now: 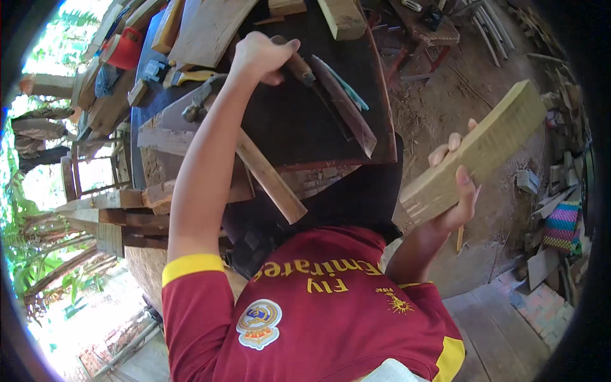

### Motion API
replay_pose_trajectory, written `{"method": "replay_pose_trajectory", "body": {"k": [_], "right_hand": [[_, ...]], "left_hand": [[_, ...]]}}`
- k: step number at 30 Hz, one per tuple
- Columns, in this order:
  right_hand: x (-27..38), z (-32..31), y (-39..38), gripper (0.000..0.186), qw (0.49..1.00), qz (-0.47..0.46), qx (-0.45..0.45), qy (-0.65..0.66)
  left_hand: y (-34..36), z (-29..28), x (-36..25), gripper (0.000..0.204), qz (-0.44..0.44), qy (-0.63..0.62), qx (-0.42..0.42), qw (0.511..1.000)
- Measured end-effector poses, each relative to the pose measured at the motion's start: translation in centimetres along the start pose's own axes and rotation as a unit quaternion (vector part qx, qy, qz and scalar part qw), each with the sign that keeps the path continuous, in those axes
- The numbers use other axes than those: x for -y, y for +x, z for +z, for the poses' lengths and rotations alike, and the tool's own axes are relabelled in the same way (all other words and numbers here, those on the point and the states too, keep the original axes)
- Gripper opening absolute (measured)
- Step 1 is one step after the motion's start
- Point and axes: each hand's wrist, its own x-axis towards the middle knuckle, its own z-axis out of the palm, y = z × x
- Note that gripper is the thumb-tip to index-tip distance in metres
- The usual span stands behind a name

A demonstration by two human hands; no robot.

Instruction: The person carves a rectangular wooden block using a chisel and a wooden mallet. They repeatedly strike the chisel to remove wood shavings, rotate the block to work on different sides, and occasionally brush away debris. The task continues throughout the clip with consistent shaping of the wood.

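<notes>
My left hand point(262, 57) is closed on the wooden handle of a dark-bladed tool point(304, 75) over the black work surface point(289, 137). Beside that tool lie a long pointed metal blade point(347, 111) and a thin teal strip point(356, 97). A hammer point(267, 178) rests below my left hand, partly behind my left forearm, with its wooden handle reaching toward my body. On the right, my right hand point(463, 191) grips a long pale wooden block point(490, 143) held diagonally, with fingertips showing over its upper edge.
Several boards point(207, 25), a yellow-handled brush point(191, 77) and a red container point(121, 51) crowd the back left. Timber point(111, 200) juts out at the left. A wooden stool point(433, 39) stands at the back right. A woven multicoloured item point(560, 226) and scrap wood line the right.
</notes>
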Motion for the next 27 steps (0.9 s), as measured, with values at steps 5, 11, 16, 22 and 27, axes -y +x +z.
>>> {"method": "replay_pose_trajectory", "body": {"k": [5,11,16,22,27], "right_hand": [[-0.6,-2.1,-1.8,0.085,0.999,0.025,-0.008,-0.048],[-1.4,-1.5,-3.3,0.091,0.994,0.085,0.033,-0.052],[-3.1,1.2,-3.8,0.095,0.989,0.117,0.092,-0.024],[-4.2,2.9,-4.5,0.097,0.972,0.161,0.164,-0.043],[-3.4,2.9,-4.8,0.101,0.963,0.179,0.188,-0.068]], "left_hand": [[-0.3,-2.4,-0.3,0.045,0.053,-0.056,0.004,0.997],[-8.7,-11.2,1.2,0.047,0.279,-0.317,-0.209,0.882],[-15.7,-17.0,3.4,0.055,0.544,-0.26,-0.098,0.792],[-18.6,-5.5,4.7,0.034,0.558,0.047,-0.256,0.788],[-19.5,-1.1,6.4,0.026,0.521,0.077,-0.238,0.816]]}}
